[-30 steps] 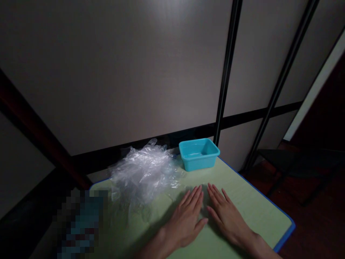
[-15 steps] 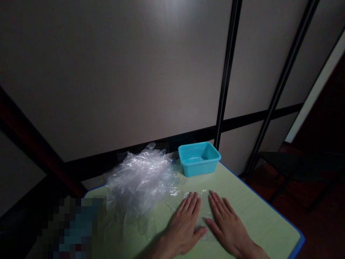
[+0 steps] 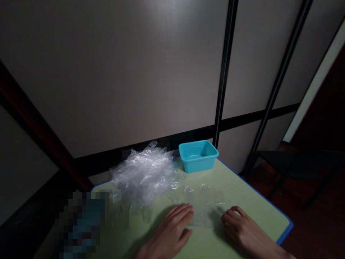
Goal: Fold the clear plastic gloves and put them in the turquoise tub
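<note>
Flanking a clear plastic glove (image 3: 204, 207), left hand (image 3: 175, 227) outstretched, right hand (image 3: 238, 227) curled, its grip unclear.

Left hand (image 3: 174, 226): ours, bare; slim fingers (image 3: 178, 213), shorter thumb (image 3: 185, 237);
Right hand (image 3: 236, 228): ours, bare; slim fingers, rounded knuckles (image 3: 239, 224);
Wrists (image 3: 151, 244): uncovered; narrower than our hands;
Right forearm (image 3: 271, 248): bare as far as we see it;
Nails: too dim for us to make out

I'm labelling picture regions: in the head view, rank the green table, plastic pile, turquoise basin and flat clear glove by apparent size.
1. Green table
2. Plastic pile
3. Turquoise basin and flat clear glove: too alike to rank, the glove being nearer and faint-edged.
</note>
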Demonstrator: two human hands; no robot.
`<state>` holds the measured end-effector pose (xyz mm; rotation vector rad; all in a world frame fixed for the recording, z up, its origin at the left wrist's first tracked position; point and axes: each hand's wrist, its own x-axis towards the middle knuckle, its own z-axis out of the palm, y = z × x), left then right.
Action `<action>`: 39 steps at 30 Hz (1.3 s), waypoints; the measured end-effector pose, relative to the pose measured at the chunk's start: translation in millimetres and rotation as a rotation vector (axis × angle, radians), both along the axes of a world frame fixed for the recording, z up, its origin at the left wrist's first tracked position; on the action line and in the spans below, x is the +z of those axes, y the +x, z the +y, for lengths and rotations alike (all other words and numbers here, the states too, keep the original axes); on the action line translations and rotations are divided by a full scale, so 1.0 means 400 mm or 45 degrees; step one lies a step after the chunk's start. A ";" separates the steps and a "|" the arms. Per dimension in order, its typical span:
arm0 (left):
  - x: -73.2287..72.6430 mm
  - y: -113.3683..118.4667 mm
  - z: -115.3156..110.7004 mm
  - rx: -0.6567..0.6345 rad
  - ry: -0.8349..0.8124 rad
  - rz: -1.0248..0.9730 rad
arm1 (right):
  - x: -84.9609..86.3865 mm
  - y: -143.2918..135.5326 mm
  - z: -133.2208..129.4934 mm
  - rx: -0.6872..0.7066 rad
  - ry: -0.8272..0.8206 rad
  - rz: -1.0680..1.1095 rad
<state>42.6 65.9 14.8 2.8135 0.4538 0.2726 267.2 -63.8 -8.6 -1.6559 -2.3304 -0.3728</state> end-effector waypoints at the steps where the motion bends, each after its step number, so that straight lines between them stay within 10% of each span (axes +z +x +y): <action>1: -0.002 0.005 -0.005 -0.008 0.011 0.012 | -0.010 -0.002 0.006 -0.004 0.015 -0.044; 12: -0.037 0.043 -0.009 0.121 -0.037 -0.200 | 0.064 -0.005 0.003 -0.155 -0.266 0.450; 22: 0.084 0.051 0.034 0.418 -1.009 -0.700 | 0.162 0.024 0.057 -0.156 -0.311 1.476; 33: -0.071 0.154 0.158 0.474 -1.128 -0.327 | 0.012 0.056 0.113 -0.325 -0.582 1.706; 39: -0.051 0.283 0.168 0.408 -0.845 -0.313 | -0.017 0.034 0.053 -0.331 -0.896 1.721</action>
